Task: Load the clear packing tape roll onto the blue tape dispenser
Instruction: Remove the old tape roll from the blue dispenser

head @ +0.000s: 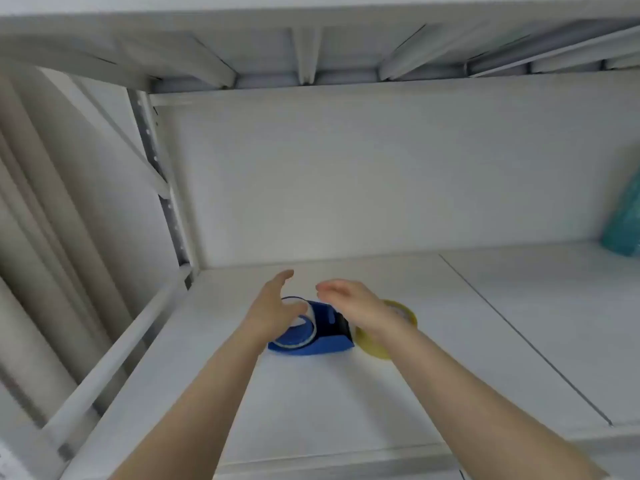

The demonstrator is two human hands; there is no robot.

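Observation:
The blue tape dispenser (323, 336) lies on the white shelf (311, 403), with a clear ring around its wheel at its left end. A yellowish clear packing tape roll (375, 344) lies flat just right of the dispenser, partly hidden under my right wrist. My left hand (273, 306) hovers over the dispenser's left end with fingers spread, holding nothing. My right hand (349, 299) is above the dispenser's right end, fingers loosely apart and blurred, holding nothing.
A white back wall and the underside of an upper shelf (311, 46) close in the space. A metal upright (162, 188) and front rail (114, 358) stand at the left. A teal bag (623, 220) leans at the far right. A seam (519, 341) crosses the shelf.

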